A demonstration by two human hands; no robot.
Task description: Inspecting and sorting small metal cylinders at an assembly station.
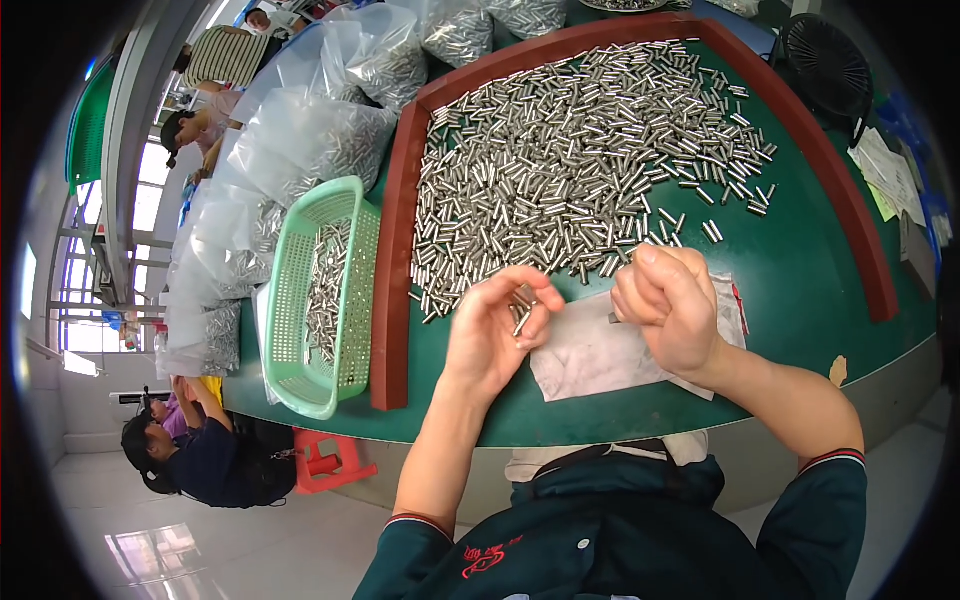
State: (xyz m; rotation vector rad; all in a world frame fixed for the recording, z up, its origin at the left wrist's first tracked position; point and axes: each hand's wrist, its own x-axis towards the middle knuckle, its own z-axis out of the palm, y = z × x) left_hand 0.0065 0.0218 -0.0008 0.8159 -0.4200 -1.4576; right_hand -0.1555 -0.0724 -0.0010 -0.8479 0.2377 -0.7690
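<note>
A few short metal pins (520, 318) are held in a person's left hand (493, 330) by the left edge of a white cloth (590, 355), which is spread on a green table (800, 290). The left fingers are curled loosely around the pins; the lowest pin is seen at a slant, its long axis tipped toward the cloth's near left corner. Over the cloth's right half, the right hand (672, 305) is held with its fingers folded and pressed together; a small grey patch is glimpsed beneath them, but whether anything is pinched there cannot be told. From the right fingers, the held pins lie leftward across the cloth, well within the left hand's grasp and apart from the right. Beyond the cloth's far edge, a broad heap of loose pins (560, 160) is strewn, axes pointing every way, bounded by a red-brown frame (395, 250). Left of the cloth, past that frame, more pins are contained in a pale green basket (362, 300).
</note>
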